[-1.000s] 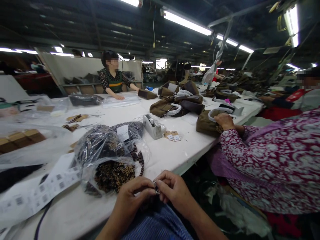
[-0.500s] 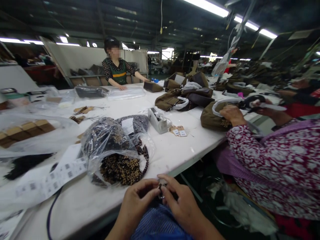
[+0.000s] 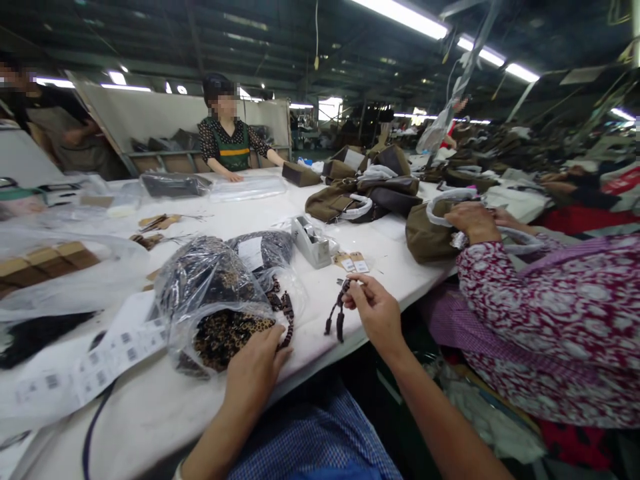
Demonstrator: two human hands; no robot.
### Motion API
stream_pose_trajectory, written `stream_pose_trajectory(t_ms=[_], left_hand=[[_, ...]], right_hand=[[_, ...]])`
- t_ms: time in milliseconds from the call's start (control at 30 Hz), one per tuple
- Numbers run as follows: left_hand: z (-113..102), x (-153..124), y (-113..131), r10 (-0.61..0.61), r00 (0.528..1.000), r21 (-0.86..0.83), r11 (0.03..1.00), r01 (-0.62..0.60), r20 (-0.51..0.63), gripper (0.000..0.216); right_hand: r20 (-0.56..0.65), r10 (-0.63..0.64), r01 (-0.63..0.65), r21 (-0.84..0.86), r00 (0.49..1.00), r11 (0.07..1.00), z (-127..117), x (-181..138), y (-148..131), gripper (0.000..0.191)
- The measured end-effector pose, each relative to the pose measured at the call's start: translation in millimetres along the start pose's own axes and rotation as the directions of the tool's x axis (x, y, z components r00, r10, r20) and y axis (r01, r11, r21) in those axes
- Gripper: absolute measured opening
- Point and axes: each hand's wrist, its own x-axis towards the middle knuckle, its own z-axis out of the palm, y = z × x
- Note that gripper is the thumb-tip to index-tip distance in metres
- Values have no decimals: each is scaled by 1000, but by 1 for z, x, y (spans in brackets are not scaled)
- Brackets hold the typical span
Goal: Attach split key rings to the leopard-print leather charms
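Note:
My right hand [image 3: 376, 309] is raised over the white table [image 3: 350, 320], its fingers pinched on a small dark tassel charm [image 3: 337, 313] that dangles below them. My left hand [image 3: 256, 368] lies at the mouth of a clear plastic bag [image 3: 210, 300] of leopard-print pieces [image 3: 225, 337], fingers curled on a dark beaded strap [image 3: 286, 319] at the bag's edge. My blue checked clothing [image 3: 320, 443] fills the bottom of the view.
A tape dispenser [image 3: 311, 243] and paper tags [image 3: 351, 262] lie mid-table. Brown bags [image 3: 365, 193] pile up farther back. A person in a red floral sleeve [image 3: 540, 313] works on a bag at my right. Another person [image 3: 225, 143] stands across the table. Label sheets [image 3: 85, 367] lie at left.
My hands were together at my lap on a small piece. Now they have parted: the right lifted the tassel charm over the table, the left reached to the plastic bag.

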Motion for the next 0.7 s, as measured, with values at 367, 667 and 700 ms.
stream_pose_trajectory(t_ms=[367, 667, 700], left_hand=[[-5, -8, -5, 153, 960, -79, 981, -176, -234, 23], [24, -14, -22, 163, 961, -83, 979, -185, -223, 11], [26, -12, -25, 153, 957, -70, 982, -175, -246, 10]], right_hand=[[473, -110, 328, -407, 874, 852, 29, -21, 15, 31], [625, -290, 529, -235, 725, 815, 75, -46, 76, 26], [617, -313, 550, -237, 722, 801, 77, -45, 85, 26]])
